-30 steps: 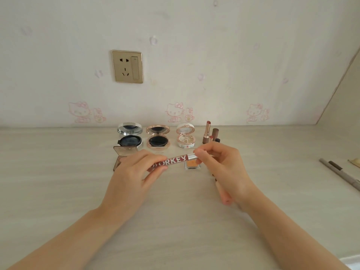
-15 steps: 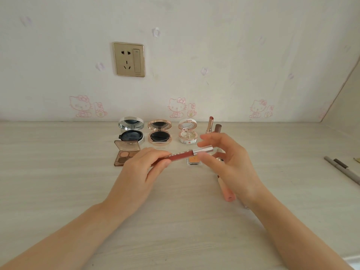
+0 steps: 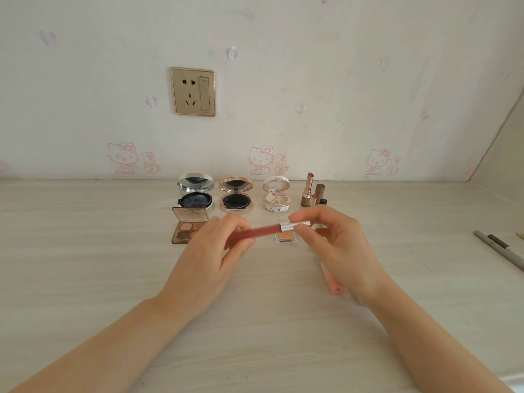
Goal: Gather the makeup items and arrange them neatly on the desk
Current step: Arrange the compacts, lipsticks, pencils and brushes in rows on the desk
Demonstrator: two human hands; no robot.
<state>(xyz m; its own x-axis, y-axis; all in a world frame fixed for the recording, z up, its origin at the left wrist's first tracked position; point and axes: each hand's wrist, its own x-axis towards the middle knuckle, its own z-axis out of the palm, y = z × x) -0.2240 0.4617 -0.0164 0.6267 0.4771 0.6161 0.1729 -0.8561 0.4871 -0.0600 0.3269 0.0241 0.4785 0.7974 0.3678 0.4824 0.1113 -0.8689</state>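
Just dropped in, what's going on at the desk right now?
A person holds a red lip gloss tube over the desk: left hand pinching the red body, right hand the silver cap. Behind it, three open compacts, an eyeshadow palette and lipsticks are lined up near the wall. Two pencils lie apart at far right.

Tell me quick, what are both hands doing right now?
Left hand: closed, pinching the red end of the lip gloss tube.
Right hand: closed, pinching the tube's silver cap.
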